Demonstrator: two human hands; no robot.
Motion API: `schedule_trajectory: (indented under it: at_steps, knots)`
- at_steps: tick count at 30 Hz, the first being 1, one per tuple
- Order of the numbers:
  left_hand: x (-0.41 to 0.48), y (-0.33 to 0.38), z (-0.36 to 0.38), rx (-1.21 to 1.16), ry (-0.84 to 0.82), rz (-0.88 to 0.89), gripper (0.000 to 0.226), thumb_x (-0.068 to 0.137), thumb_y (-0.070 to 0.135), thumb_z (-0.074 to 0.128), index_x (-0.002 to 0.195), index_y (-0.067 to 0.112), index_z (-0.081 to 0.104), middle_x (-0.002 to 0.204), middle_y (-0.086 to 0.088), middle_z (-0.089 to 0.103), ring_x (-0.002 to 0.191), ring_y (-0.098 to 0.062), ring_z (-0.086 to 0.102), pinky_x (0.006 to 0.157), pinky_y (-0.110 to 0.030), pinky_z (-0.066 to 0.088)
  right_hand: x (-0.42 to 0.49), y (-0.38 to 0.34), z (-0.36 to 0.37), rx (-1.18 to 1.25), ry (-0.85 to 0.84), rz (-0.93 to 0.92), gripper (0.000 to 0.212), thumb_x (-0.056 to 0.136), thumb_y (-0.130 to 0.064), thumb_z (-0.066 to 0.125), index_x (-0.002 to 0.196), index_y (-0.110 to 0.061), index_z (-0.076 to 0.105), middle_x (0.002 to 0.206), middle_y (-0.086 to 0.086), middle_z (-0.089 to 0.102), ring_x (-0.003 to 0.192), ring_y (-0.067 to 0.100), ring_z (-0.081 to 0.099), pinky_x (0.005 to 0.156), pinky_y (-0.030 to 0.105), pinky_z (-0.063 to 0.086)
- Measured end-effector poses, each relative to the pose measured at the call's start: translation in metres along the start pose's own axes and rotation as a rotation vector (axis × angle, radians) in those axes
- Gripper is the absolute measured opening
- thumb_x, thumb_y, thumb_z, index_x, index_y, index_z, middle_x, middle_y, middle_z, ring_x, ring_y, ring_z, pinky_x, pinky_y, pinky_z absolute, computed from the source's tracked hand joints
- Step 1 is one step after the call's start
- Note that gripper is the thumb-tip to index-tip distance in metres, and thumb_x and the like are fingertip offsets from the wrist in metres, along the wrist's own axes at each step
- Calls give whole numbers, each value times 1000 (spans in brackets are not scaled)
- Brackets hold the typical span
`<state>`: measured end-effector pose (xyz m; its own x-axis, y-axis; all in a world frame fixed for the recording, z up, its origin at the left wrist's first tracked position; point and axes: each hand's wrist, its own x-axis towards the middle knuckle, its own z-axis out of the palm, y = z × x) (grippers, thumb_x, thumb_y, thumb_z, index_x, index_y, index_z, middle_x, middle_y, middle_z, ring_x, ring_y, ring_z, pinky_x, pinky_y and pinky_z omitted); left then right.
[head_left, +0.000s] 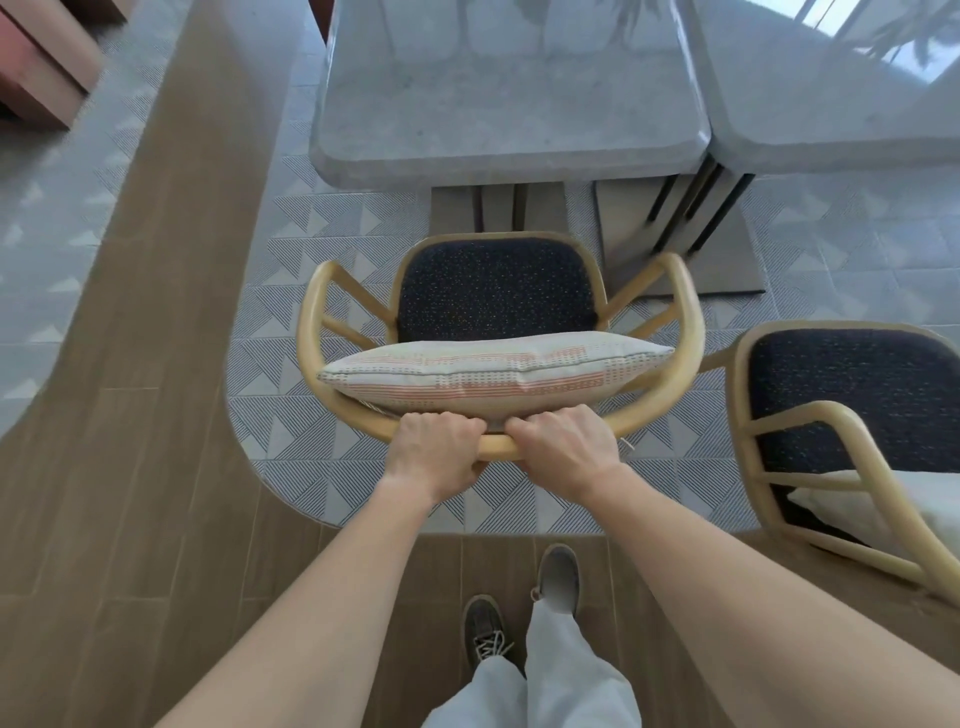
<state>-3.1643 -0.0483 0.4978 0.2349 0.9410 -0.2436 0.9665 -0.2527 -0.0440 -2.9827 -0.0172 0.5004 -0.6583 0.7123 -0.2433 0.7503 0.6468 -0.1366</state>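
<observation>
Patterned grey tiles (332, 457), bordered by wood-look flooring (156, 322), lie under a pale stone table (509, 104), seen from above by a standing person. A wooden armchair (493, 291) with a dark speckled seat faces that table. Its front appears to sit clear of the table's near edge, so the seat is not tucked under. A striped cushion (493, 371) stands on edge against the inside of the curved back rail. Both bare hands clasp the middle of that rail side by side, with the fingers of the left grip (439, 447) and the right grip (563, 447) curled over its top. The chair's legs are hidden, so it cannot be told whether it is lifted. The chair seems to be firmly in hand but not yet placed, and moving it to the table looks left to do. A second matching chair (852, 395) stands to the right, near a second table (831, 93).
</observation>
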Motion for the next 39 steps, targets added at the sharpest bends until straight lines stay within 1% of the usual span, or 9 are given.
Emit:
schedule_trajectory:
  at_steps: [3,9,14,20,24,28,31,39]
  knots:
    - [-9,-11,2,11,-10,-15,23,96,49,58,101,28,64,99,3,75,91,-27,74,66,-36,40,7,-13,0,-8,5,-7,10,99,-27,55,102,-22,63,97,-1,78,86,30,76,61,36,37]
    - [-9,-16,3,1,-9,-28,24,95,50,57,102,28,64,101,3,76,93,-27,74,67,-36,39,12,-15,0,-20,3,-6,13,100,-31,53,104,-22,62,100,1,78,90,32,76,63,37,37]
    - [-6,-16,4,11,38,19,25,95,52,57,96,28,65,94,4,77,85,-25,76,62,-34,38,12,-12,-1,-20,-13,18,11,101,-30,54,105,-22,61,101,0,76,90,32,75,65,37,38]
    - [8,17,2,0,51,80,22,94,49,58,93,28,64,89,4,76,77,-25,75,60,-33,38,-13,17,0,-9,-28,70,13,101,-33,54,108,-24,61,103,0,76,94,31,74,67,37,39]
    - [18,37,-3,-11,52,81,20,95,48,60,98,28,64,94,4,76,84,-25,75,63,-34,39,-26,34,1,-14,-6,76,17,101,-37,55,111,-25,63,105,-1,77,96,30,75,68,37,42]
    - [24,45,-6,-9,36,72,20,96,46,59,100,28,63,98,4,75,88,-26,75,65,-34,38,-28,44,-1,-19,-6,58,18,101,-39,55,110,-25,63,104,-2,77,95,29,75,68,37,41]
    - [22,41,-6,-12,19,61,19,96,46,59,100,28,63,99,3,75,89,-26,74,66,-35,38,-26,39,0,-24,-6,48,17,100,-38,57,109,-25,62,103,-2,77,93,29,75,66,36,37]
    - [7,18,0,-5,0,33,22,94,49,60,98,28,64,97,2,76,88,-27,75,66,-35,38,-14,14,3,-25,0,38,13,99,-34,57,104,-24,63,98,-1,78,88,30,75,63,36,37]
